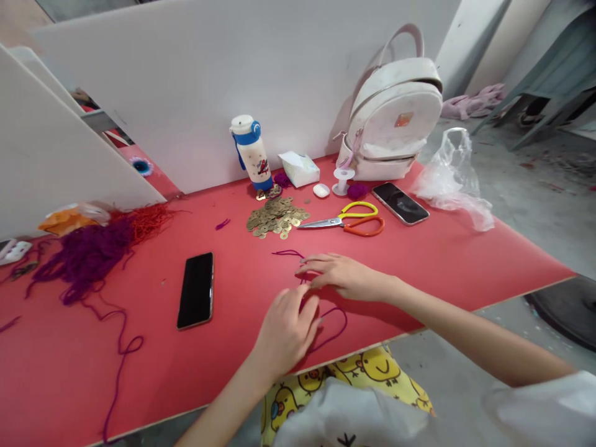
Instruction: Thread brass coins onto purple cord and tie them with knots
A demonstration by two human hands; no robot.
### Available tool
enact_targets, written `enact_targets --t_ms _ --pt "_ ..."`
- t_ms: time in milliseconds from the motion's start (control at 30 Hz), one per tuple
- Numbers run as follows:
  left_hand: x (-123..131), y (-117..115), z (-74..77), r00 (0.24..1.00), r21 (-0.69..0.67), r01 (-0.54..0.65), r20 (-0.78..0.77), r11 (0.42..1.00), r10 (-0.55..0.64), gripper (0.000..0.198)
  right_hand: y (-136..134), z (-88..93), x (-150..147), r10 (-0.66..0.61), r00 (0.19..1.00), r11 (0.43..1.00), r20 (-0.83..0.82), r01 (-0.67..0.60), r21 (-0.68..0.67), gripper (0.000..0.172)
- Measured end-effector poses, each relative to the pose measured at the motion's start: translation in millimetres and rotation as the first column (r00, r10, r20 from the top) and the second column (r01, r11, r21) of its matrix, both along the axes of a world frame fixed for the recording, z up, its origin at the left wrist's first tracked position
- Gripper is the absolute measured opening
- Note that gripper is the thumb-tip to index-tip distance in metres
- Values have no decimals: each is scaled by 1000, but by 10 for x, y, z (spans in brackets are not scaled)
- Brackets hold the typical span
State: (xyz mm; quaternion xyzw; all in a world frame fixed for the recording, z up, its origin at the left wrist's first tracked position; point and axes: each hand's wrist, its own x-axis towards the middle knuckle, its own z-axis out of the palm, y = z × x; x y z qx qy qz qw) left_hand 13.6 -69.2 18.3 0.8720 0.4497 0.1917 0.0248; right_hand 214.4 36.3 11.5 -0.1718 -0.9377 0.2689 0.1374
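Note:
A thin purple cord [331, 328] lies looped on the red table [465, 254] near its front edge. My left hand [287, 329] rests on the table with fingers curled and pinched on the cord. My right hand [342, 275] lies just beyond it, fingers pressed together on the cord's far end [288, 252]. A pile of brass coins [275, 218] sits further back, and yellow-and-orange scissors [347, 221] lie to its right.
A black phone [196, 288] lies to the left, a second phone [400, 202] at the back right. A heap of purple and red yarn [95, 248] fills the left. A bottle [252, 151], tissue pack [298, 168], white backpack [393, 118] and plastic bag [451, 177] stand by the white partition [233, 62].

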Motion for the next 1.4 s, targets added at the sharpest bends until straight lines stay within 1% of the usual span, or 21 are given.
enact_targets --t_ms 67,133,233,300,400,533,633,700,767,833,900,967,1033,1133,1200,1267,1300,1333,1400 --pt "-15 -102 -15 998 -126 42 -35 991 -47 21 57 -59 8 -30 999 1000 25 30 3 33" --pt "-87 -159 -18 995 -227 80 -35 971 -90 19 93 -69 39 -102 994 995 40 102 7 31" --pt "-285 -196 -13 992 -249 103 -49 963 -119 16 146 -50 151 -172 983 985 60 169 45 25" --pt "-454 -203 -11 993 -201 83 -65 976 -97 17 182 -52 255 -209 975 977 76 205 57 20" --pt "-723 -189 -11 992 -40 20 -127 999 -25 22 213 -78 404 -247 965 969 91 243 48 16" --pt "-1027 -146 10 978 62 -73 -193 995 84 24 194 -75 537 -285 953 958 104 285 17 17" --pt "-1166 -127 45 960 131 -113 -243 985 142 24 176 -38 609 -344 933 936 111 349 -36 20" --pt "-1207 -121 68 951 167 -137 -253 976 177 22 183 -29 648 -435 895 897 102 441 -41 23" --pt "-1209 -109 75 949 190 -163 -240 968 207 19 207 -42 670 -531 844 845 77 534 -15 25" --pt "-1183 -79 60 947 185 -178 -234 967 219 16 240 -75 665 -589 806 808 55 589 16 24" --pt "-1144 -24 27 944 148 -185 -248 972 218 18 272 -111 629 -618 785 786 55 615 52 23" --pt "-1110 51 -2 941 85 -204 -258 975 220 20 299 -141 567 -631 773 775 65 623 104 21" --pt "-1089 133 -5 944 10 -228 -243 974 224 16 323 -161 491 -619 782 782 68 606 148 20" --pt "-1092 241 42 951 -77 -252 -202 965 232 14 368 -181 382 -581 811 806 69 561 191 17" --pt "-1115 294 79 953 -99 -269 -170 958 250 17 405 -191 331 -575 815 807 67 552 210 13" --pt "-1148 330 95 954 -107 -275 -152 956 257 18 443 -194 305 -578 815 806 43 561 186 13" --pt "-1165 340 93 955 -113 -273 -149 955 255 18 459 -192 302 -576 817 810 20 568 148 13" --pt "-1181 346 85 957 -123 -269 -146 955 250 17 471 -188 306 -576 818 814 -10 574 90 14" --pt "-1203 346 62 959 -146 -267 -133 953 249 14 483 -175 333 -595 799 804 -86 589 -82 13"
